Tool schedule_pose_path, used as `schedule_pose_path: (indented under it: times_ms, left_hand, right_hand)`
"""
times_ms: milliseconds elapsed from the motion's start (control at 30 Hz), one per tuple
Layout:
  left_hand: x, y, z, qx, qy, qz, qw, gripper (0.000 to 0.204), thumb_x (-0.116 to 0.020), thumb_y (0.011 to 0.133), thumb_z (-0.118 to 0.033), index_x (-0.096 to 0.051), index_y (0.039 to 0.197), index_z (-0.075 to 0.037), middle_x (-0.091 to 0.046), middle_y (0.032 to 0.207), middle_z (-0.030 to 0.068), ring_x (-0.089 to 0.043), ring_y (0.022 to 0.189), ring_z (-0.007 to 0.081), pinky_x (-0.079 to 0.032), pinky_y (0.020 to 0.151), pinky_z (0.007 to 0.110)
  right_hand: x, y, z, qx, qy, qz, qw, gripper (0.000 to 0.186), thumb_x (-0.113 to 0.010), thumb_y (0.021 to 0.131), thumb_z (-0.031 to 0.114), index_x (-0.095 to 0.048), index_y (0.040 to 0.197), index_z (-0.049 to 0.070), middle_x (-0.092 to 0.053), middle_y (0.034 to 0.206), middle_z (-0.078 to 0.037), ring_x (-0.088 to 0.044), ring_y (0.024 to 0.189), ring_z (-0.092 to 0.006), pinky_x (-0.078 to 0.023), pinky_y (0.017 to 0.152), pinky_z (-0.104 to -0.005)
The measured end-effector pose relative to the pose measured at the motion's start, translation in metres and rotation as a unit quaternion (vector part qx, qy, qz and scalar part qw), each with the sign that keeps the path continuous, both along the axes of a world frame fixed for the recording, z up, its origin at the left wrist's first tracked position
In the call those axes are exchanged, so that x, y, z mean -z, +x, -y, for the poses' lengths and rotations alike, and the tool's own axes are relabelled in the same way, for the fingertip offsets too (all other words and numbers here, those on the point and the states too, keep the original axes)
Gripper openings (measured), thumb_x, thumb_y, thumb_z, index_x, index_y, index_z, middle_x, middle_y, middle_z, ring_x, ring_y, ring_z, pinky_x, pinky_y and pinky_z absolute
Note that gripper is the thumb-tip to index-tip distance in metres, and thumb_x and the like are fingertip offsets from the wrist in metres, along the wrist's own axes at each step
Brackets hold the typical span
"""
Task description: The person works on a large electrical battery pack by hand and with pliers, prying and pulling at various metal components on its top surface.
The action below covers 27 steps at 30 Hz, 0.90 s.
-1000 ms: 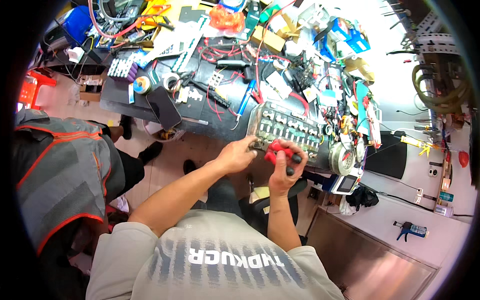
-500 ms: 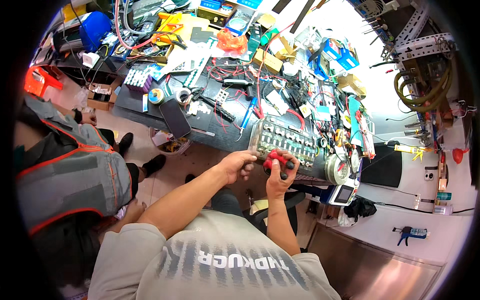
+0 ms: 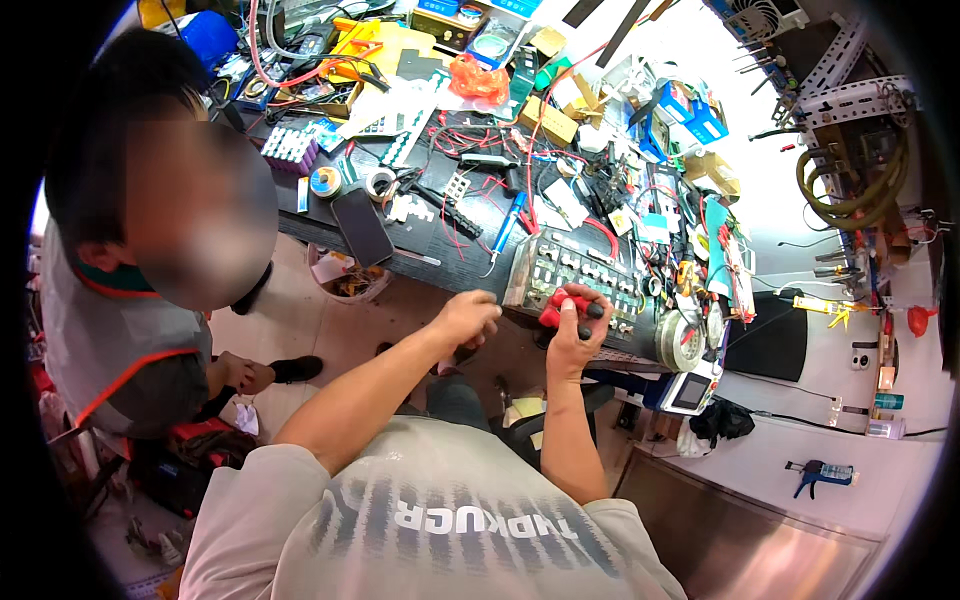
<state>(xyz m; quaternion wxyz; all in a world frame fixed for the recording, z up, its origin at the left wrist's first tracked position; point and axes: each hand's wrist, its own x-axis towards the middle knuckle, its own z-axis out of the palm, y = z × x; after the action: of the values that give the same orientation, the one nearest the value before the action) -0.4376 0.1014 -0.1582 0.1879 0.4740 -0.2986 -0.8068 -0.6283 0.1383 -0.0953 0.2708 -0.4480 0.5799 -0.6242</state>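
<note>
Right hand (image 3: 573,345) grips red-and-black handheld tool (image 3: 553,314); left hand (image 3: 467,318) curls, contents unclear; cluttered black wood-grain counter (image 3: 455,264) lies beyond both, pale floor (image 3: 402,308) below.

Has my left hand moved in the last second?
Yes. Judged against the box, your left hand has shifted left, away from the box's near left corner.

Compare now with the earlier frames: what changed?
The left hand moved leftward, away from the clear-sided case. At left, the co-worker's head came into view. Unchanged: the right hand grips the red-and-black tool at the case's near edge; the phone lies on the bench.
</note>
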Motion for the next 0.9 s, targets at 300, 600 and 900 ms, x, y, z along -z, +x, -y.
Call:
schedule_pose_path:
  times_ms: [300,600,900]
  left_hand:
    - [0.031,0.049,-0.067,0.199,-0.281,0.397,0.851,0.056,-0.072,0.094,-0.028,-0.065,0.145,-0.004,-0.054,0.157,0.0227,-0.052,0.144,0.0412,-0.047,0.116,0.053]
    - [0.042,0.049,-0.039,0.178,-0.469,0.451,0.738,0.065,-0.076,0.088,-0.022,-0.059,0.148,-0.002,-0.032,0.172,0.0265,-0.03,0.16,0.0436,-0.04,0.123,0.052]
    - [0.046,0.039,-0.021,0.241,-0.39,0.464,0.758,0.072,-0.073,0.093,-0.025,-0.051,0.158,-0.004,-0.023,0.177,0.0253,-0.02,0.165,0.0424,-0.032,0.129,0.055]
  right_hand:
    - [0.014,0.009,0.012,0.013,-0.084,0.033,0.996,0.021,-0.063,0.11,0.018,-0.059,0.122,0.001,-0.072,0.12,-0.015,-0.068,0.101,-0.0204,-0.057,0.091,-0.0365]
    - [0.008,-0.008,0.072,0.047,-0.024,0.185,0.981,0.015,-0.065,0.107,0.017,-0.057,0.099,0.007,-0.059,0.078,-0.004,-0.056,0.065,-0.013,-0.048,0.059,-0.0283]
    - [0.014,-0.027,0.146,-0.001,0.176,0.159,0.971,0.03,-0.066,0.106,0.024,-0.055,0.082,0.008,-0.054,0.059,-0.003,-0.049,0.041,-0.0147,-0.037,0.036,-0.0306]
